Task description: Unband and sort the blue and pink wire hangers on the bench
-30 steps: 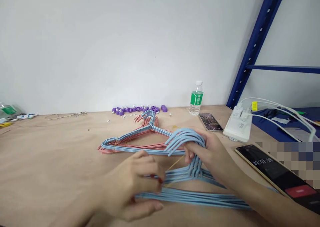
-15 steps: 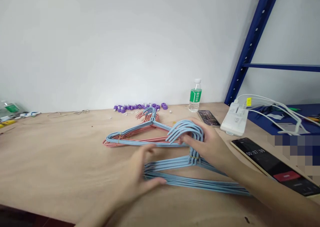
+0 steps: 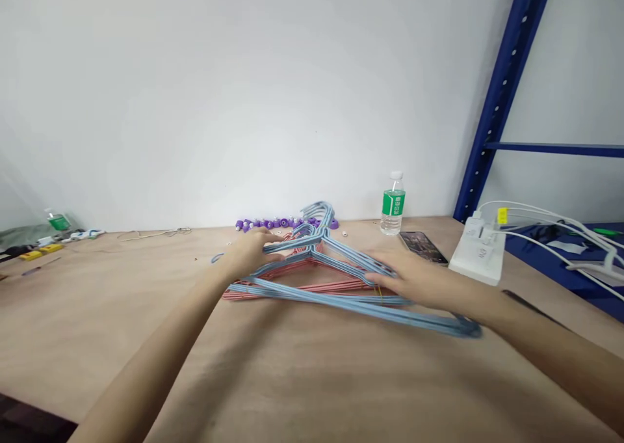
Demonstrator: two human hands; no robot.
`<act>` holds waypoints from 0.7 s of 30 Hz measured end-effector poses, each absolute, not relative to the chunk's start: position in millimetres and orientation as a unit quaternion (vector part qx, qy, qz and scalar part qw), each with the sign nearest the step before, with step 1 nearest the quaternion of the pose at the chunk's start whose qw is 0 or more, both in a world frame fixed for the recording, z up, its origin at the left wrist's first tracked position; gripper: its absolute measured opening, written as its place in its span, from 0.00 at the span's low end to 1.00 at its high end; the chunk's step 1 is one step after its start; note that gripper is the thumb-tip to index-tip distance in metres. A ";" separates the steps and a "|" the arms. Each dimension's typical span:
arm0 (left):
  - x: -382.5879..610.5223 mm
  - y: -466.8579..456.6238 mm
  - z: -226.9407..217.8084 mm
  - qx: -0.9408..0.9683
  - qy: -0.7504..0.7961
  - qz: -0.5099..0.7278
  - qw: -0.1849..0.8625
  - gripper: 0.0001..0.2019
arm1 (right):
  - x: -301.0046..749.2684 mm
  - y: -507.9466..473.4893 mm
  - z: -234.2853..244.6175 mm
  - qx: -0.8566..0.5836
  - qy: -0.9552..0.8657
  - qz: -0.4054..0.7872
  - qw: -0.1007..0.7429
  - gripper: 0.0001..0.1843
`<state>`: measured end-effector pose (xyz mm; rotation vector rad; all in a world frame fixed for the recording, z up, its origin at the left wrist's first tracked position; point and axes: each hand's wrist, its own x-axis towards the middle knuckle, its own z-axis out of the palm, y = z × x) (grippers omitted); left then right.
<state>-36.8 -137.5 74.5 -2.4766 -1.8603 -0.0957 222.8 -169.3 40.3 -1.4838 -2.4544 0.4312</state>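
"Which way, the bundle of blue coated wire hangers [image 3: 341,304]?"

"Hooks [image 3: 318,210] up and away, toward the white wall [image 3: 244,92]; long axis nearly crosswise, the right end dipping nearer."

"And where?"

"Left of the clear water bottle with the green label [image 3: 392,203], on top of the stack of pink coated wire hangers [image 3: 312,287]."

"Hands?"

"Left hand [image 3: 248,251] over the left shoulder wires, right hand [image 3: 409,277] over the right; fingers long, no fist. Grip or mere touch: impossible to tell."

"Versus earlier?"

"Earlier, hooks clutched in the right hand, bundle nearer, clear of the pink stack. Now, bundle laid across that stack, hooks swung round toward the wall."
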 end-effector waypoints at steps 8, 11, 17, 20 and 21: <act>-36.4 -85.4 23.3 -0.752 -0.653 0.085 0.037 0.06 | 194.7 -112.1 4.8 -0.576 -0.801 0.133 0.089 0.36; -36.7 -77.4 22.0 -0.763 -0.639 0.073 0.061 0.05 | 196.5 -104.6 5.4 -0.551 -0.820 0.126 0.090 0.30; -32.5 -72.8 20.0 -0.772 -0.631 0.040 0.071 0.04 | 195.9 -96.7 11.9 -0.571 -0.816 0.052 0.064 0.14; -28.3 -73.3 16.0 -0.773 -0.629 0.042 0.069 0.03 | 196.3 -96.2 13.8 -0.577 -0.815 0.044 0.038 0.10; -26.8 -73.2 14.7 -0.773 -0.630 0.043 0.069 0.02 | 197.1 -96.2 14.0 -0.580 -0.812 0.047 0.030 0.09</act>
